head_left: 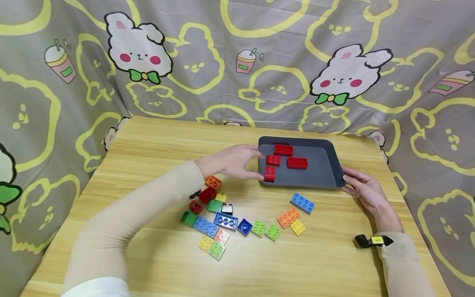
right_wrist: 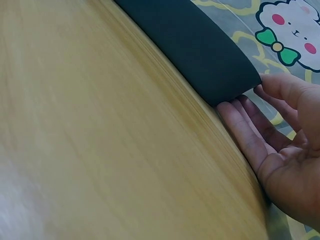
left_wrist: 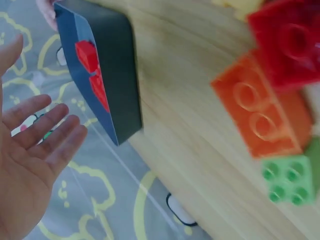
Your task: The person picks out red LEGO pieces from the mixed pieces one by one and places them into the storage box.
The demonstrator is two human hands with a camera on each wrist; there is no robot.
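Note:
A dark grey tray (head_left: 310, 165) stands toward the back right of the table, with several red toy bricks (head_left: 297, 163) inside. At its right front corner my right hand (head_left: 365, 192) holds the tray, thumb at the rim and fingers against the outer side. In the right wrist view, the right hand (right_wrist: 295, 135) pinches that corner. Beside the tray's left end is my left hand (head_left: 237, 161), thumb and fingers spread. The left wrist view shows the left hand (left_wrist: 30, 160) with fingers extended and nothing in the palm.
Loose toy bricks in many colours lie in front of the tray, among them an orange brick (head_left: 288, 218), a blue brick (head_left: 302, 203) and a green brick (head_left: 258, 228). A patterned curtain (head_left: 208, 62) hangs behind the wooden table (head_left: 297, 264).

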